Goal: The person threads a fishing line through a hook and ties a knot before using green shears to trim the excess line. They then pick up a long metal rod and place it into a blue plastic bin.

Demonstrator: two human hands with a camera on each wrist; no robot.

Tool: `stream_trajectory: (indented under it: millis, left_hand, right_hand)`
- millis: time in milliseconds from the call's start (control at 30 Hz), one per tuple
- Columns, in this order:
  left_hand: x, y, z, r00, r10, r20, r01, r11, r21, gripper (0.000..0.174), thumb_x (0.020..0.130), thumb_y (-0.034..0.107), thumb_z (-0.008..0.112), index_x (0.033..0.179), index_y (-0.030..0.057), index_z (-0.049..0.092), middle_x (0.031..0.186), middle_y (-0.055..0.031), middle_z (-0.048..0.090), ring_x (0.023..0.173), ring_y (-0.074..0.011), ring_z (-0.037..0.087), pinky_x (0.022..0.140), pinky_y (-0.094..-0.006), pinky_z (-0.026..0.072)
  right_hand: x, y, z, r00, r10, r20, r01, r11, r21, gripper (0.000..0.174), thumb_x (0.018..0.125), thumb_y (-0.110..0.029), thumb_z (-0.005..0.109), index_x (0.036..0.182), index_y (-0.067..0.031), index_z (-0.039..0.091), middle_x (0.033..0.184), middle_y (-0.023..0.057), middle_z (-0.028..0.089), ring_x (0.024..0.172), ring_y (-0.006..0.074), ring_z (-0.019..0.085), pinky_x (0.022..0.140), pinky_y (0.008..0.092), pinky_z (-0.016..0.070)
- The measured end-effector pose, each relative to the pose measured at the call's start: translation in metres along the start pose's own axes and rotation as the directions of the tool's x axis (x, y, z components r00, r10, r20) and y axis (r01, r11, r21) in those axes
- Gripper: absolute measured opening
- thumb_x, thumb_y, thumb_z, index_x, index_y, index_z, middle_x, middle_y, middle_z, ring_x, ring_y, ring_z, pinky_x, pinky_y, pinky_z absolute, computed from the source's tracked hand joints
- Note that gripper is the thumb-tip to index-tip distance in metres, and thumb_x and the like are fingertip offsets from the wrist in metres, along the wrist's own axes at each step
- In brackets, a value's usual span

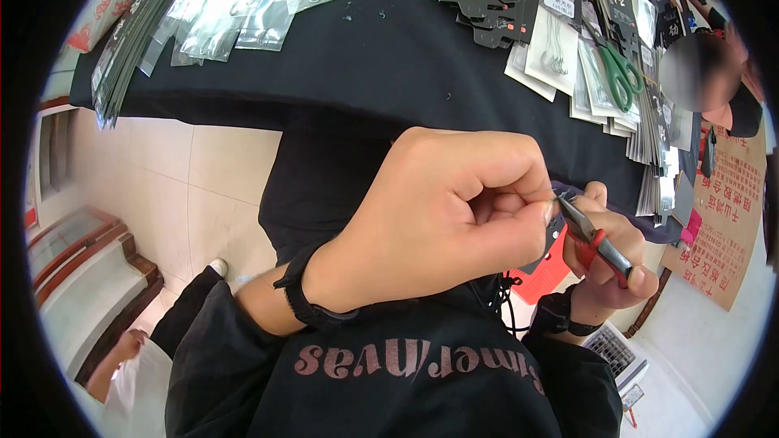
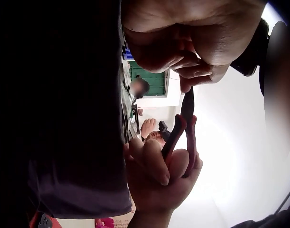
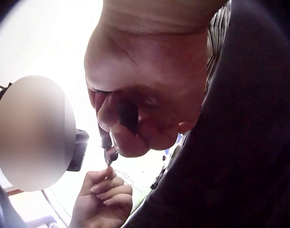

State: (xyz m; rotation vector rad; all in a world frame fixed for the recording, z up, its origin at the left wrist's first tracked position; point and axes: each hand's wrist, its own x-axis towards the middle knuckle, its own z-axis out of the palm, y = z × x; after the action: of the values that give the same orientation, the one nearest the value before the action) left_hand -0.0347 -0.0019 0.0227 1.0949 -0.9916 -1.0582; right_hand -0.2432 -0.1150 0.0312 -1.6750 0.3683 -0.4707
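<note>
My left hand (image 1: 454,211) is in front of my body with its fingers curled. Thumb and index finger pinch a thin line (image 3: 126,176), whose loose strands show in the right wrist view. In my right hand (image 1: 599,285) I grip small pliers (image 1: 578,219) with red and black handles and dark pointed jaws. The pliers' tip meets the left fingertips, as the left wrist view also shows, where the pliers (image 2: 187,107) stand upright. What lies right between the jaws is hidden by the fingertips.
A dark-clothed table (image 1: 389,57) carries clear plastic bags (image 1: 268,20) at left. At right lie black printed cards (image 1: 495,0), packets of hooks (image 1: 553,49) and green-handled scissors (image 1: 621,81). Below the table edge is a red box (image 1: 542,276). Other people sit nearby.
</note>
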Motion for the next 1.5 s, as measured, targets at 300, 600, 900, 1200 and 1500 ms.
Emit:
stream_trajectory:
  millis: [300, 600, 900, 1200, 1500]
  left_hand:
    - [0.0, -0.001, -0.001, 0.997, -0.072, 0.031, 0.075, 0.993, -0.094, 0.005, 0.079, -0.003, 0.064, 0.076, -0.0035, 0.061, 0.061, 0.0034, 0.05, 0.057, -0.0011, 0.042, 0.054, -0.0195, 0.0357]
    - [0.0, 0.0, -0.003, 0.996, -0.075, 0.038, 0.078, 0.993, -0.094, 0.005, 0.079, -0.004, 0.063, 0.076, -0.0032, 0.06, 0.063, 0.003, 0.051, 0.057, -0.001, 0.042, 0.053, -0.0196, 0.0354]
    - [0.0, -0.006, -0.001, 0.997, -0.054, 0.046, 0.06, 0.988, -0.144, 0.009, 0.079, -0.006, 0.064, 0.075, -0.0017, 0.057, 0.064, 0.0033, 0.051, 0.058, -0.0008, 0.041, 0.053, -0.0192, 0.0352]
    - [0.0, 0.005, -0.003, 0.989, -0.14, 0.048, 0.143, 0.989, -0.046, 0.012, 0.081, -0.001, 0.066, 0.072, 0.0004, 0.058, 0.064, 0.0044, 0.053, 0.057, -0.0017, 0.043, 0.052, -0.02, 0.0362]
    - [0.003, 0.004, 0.001, 0.99, -0.141, 0.018, 0.142, 0.988, -0.06, 0.005, 0.08, 0.001, 0.066, 0.076, -0.0011, 0.064, 0.058, 0.0048, 0.05, 0.055, -0.0014, 0.042, 0.05, -0.0207, 0.0352]
  right_hand:
    - [0.002, -0.001, 0.01, 1.0, -0.022, -0.017, 0.024, 0.983, 0.181, 0.055, 0.085, -0.051, 0.033, 0.047, -0.0127, 0.019, 0.043, 0.003, 0.035, 0.045, 0.0176, 0.029, 0.071, 0.0371, 0.0258]
    - [-0.001, 0.002, 0.012, 1.0, 0.006, 0.011, -0.01, 0.925, 0.38, 0.059, 0.088, -0.049, 0.03, 0.044, -0.0117, 0.021, 0.04, 0.0035, 0.03, 0.04, 0.019, 0.028, 0.078, 0.0378, 0.0282]
    - [0.002, 0.007, 0.018, 1.0, -0.001, -0.002, 0.002, 0.832, 0.555, 0.059, 0.09, -0.046, 0.031, 0.04, -0.0165, 0.021, 0.035, -0.003, 0.024, 0.032, 0.0137, 0.023, 0.058, 0.0294, 0.02]
    - [-0.008, 0.001, 0.014, 0.977, 0.186, -0.099, -0.094, 0.805, 0.586, 0.058, 0.089, -0.044, 0.035, 0.04, -0.017, 0.02, 0.035, -0.0055, 0.02, 0.029, 0.0125, 0.021, 0.044, 0.0213, 0.0333]
    - [-0.006, 0.008, 0.006, 0.991, 0.082, 0.103, -0.13, 0.731, 0.67, 0.051, 0.089, -0.044, 0.031, 0.05, -0.0135, 0.017, 0.044, -0.0006, 0.024, 0.039, 0.0154, 0.031, 0.045, 0.0297, 0.0265]
